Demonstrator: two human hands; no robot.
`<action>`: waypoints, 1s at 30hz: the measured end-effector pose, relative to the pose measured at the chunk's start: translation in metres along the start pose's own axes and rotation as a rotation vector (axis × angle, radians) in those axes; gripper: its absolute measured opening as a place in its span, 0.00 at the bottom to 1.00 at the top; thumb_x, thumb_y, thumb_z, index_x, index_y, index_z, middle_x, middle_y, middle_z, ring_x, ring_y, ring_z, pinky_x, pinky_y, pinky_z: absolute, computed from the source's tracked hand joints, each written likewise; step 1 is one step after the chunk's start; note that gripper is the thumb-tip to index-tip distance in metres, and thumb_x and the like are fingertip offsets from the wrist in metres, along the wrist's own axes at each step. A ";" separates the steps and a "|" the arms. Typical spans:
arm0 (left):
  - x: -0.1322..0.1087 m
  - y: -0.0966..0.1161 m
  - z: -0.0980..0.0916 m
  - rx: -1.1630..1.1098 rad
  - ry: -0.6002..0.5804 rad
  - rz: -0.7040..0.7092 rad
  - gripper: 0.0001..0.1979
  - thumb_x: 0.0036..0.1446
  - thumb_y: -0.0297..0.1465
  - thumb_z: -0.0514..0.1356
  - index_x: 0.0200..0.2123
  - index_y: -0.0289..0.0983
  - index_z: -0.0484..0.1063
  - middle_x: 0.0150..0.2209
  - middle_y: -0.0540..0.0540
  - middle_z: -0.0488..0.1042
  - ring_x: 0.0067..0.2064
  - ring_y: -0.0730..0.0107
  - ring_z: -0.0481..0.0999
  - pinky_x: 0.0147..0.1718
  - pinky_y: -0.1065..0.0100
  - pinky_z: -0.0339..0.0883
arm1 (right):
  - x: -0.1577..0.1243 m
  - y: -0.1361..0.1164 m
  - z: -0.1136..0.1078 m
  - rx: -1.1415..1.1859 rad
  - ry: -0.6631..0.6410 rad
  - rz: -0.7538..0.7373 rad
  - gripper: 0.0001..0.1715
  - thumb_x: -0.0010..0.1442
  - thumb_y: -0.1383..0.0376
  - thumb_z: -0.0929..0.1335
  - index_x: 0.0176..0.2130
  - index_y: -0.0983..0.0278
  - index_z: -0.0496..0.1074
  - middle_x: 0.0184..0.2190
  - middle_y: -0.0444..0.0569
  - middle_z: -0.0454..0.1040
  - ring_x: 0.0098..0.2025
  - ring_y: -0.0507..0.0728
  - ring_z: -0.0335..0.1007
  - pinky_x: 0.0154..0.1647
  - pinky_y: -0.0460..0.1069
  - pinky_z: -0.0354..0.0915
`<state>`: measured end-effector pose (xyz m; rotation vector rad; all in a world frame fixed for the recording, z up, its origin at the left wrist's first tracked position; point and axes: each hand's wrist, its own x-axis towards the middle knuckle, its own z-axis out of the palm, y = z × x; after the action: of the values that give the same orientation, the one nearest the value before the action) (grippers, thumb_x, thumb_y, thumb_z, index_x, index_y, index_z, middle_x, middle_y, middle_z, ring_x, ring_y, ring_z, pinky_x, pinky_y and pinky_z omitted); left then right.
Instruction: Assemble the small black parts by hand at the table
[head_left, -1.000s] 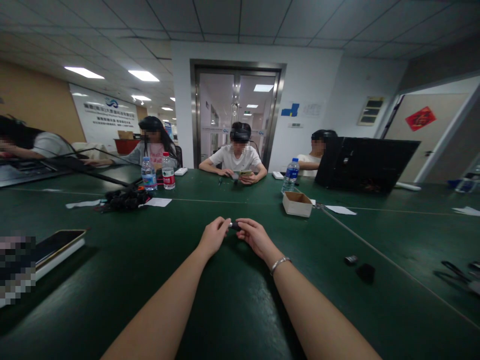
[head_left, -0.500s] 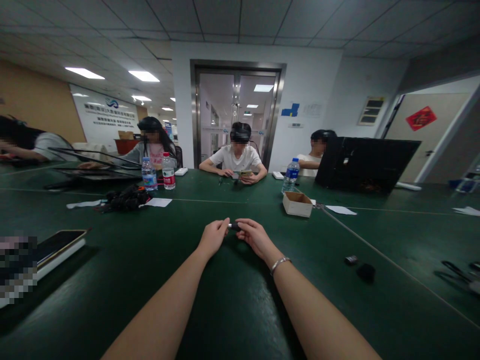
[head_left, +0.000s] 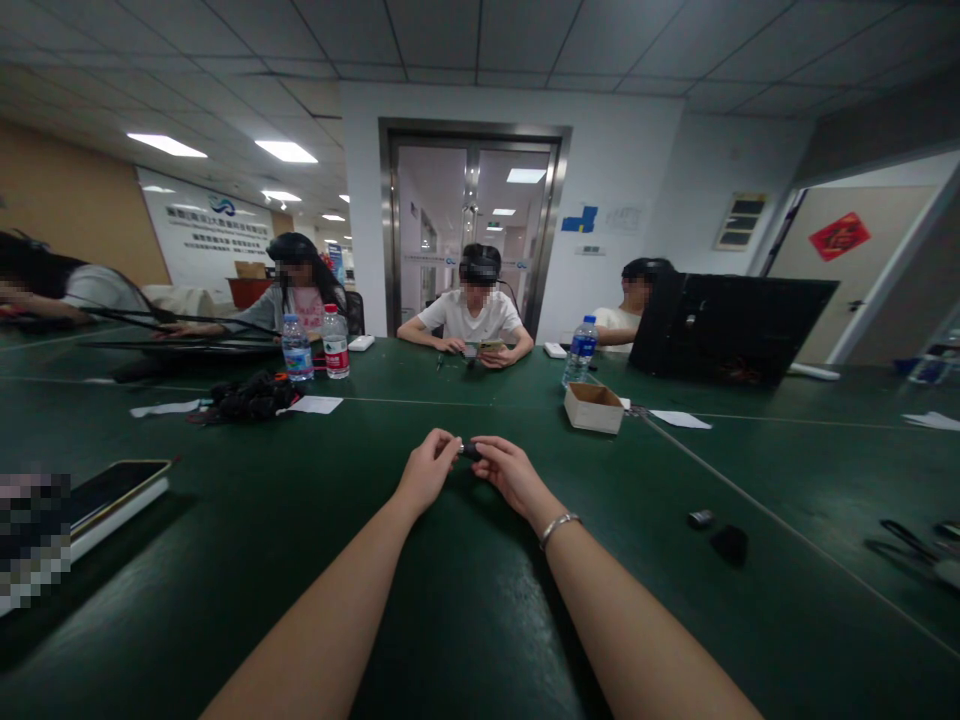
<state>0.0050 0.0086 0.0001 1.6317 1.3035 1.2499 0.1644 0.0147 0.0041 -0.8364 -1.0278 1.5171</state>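
Note:
Between my two hands, a little above or at the green table (head_left: 465, 640), is a small black object with a silver end (head_left: 470, 451); its exact kind is too small to make out. My left hand (head_left: 426, 474) pinches the silver end between thumb and fingers. From the other side, my right hand (head_left: 513, 476) grips the black part with its fingertips, a silver bracelet round that wrist. Off to the right lie a small silver-and-black piece (head_left: 700, 519) and a black lump (head_left: 730, 543), both apart from my hands.
An open cardboard box (head_left: 594, 415) stands ahead to the right, with a water bottle (head_left: 580, 352) behind it. Two more bottles (head_left: 337, 345) and a black cable heap (head_left: 255, 395) are ahead left. A phone (head_left: 112, 490) lies at left. Several people sit around the table.
My left fingers have shifted slightly on the silver end, which now shows less. My right hand stays about where it was. At the left, a person's dark thin-framed thing has tilted lower.

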 end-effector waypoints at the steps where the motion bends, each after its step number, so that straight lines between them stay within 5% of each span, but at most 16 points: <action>1: 0.000 0.001 0.001 -0.025 0.018 0.010 0.18 0.53 0.46 0.53 0.38 0.39 0.68 0.35 0.47 0.73 0.34 0.69 0.72 0.32 0.70 0.64 | 0.000 0.000 0.000 0.006 0.002 0.002 0.13 0.48 0.67 0.72 0.36 0.68 0.72 0.24 0.47 0.75 0.24 0.49 0.71 0.29 0.44 0.68; 5: -0.001 0.011 0.007 -0.143 0.063 0.057 0.18 0.57 0.42 0.50 0.45 0.41 0.66 0.42 0.45 0.72 0.41 0.67 0.72 0.35 0.69 0.65 | -0.003 -0.004 0.003 0.062 0.015 0.029 0.14 0.50 0.69 0.71 0.39 0.66 0.70 0.27 0.48 0.76 0.27 0.52 0.75 0.32 0.46 0.70; 10: -0.003 0.024 0.023 -0.309 0.132 0.166 0.17 0.60 0.41 0.45 0.39 0.39 0.68 0.42 0.45 0.72 0.46 0.68 0.70 0.45 0.68 0.63 | -0.008 -0.006 0.021 0.209 -0.062 0.077 0.16 0.51 0.72 0.70 0.41 0.64 0.66 0.30 0.48 0.76 0.30 0.53 0.76 0.36 0.49 0.71; 18: 0.000 0.007 0.020 -0.200 0.180 0.067 0.18 0.59 0.45 0.43 0.32 0.39 0.65 0.27 0.50 0.66 0.31 0.71 0.68 0.33 0.69 0.63 | -0.013 0.005 0.030 0.066 -0.171 0.168 0.20 0.50 0.70 0.71 0.43 0.66 0.65 0.27 0.45 0.74 0.26 0.50 0.74 0.33 0.46 0.70; 23: 0.003 -0.006 -0.028 0.143 0.205 -0.096 0.22 0.59 0.46 0.38 0.30 0.39 0.64 0.26 0.49 0.66 0.30 0.67 0.68 0.31 0.67 0.61 | -0.019 -0.003 0.026 -0.103 -0.191 0.181 0.17 0.52 0.66 0.70 0.43 0.67 0.66 0.28 0.48 0.74 0.29 0.52 0.75 0.35 0.47 0.70; 25: 0.000 -0.006 -0.057 0.321 0.150 -0.180 0.23 0.59 0.47 0.37 0.32 0.39 0.65 0.27 0.47 0.68 0.29 0.65 0.69 0.29 0.65 0.61 | -0.023 -0.013 0.024 -0.208 -0.176 0.187 0.16 0.52 0.65 0.70 0.42 0.66 0.68 0.29 0.48 0.74 0.29 0.52 0.74 0.33 0.47 0.70; 30: -0.026 -0.005 -0.148 0.810 -0.055 -0.140 0.21 0.57 0.46 0.43 0.35 0.39 0.67 0.36 0.43 0.72 0.37 0.60 0.73 0.35 0.63 0.64 | -0.062 -0.054 0.023 -0.403 -0.259 0.093 0.16 0.52 0.59 0.70 0.40 0.64 0.71 0.33 0.49 0.74 0.32 0.52 0.72 0.32 0.47 0.67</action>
<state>-0.1387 -0.0225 0.0322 2.0246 2.0014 0.5949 0.1749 -0.0469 0.0623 -0.9920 -1.5382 1.5475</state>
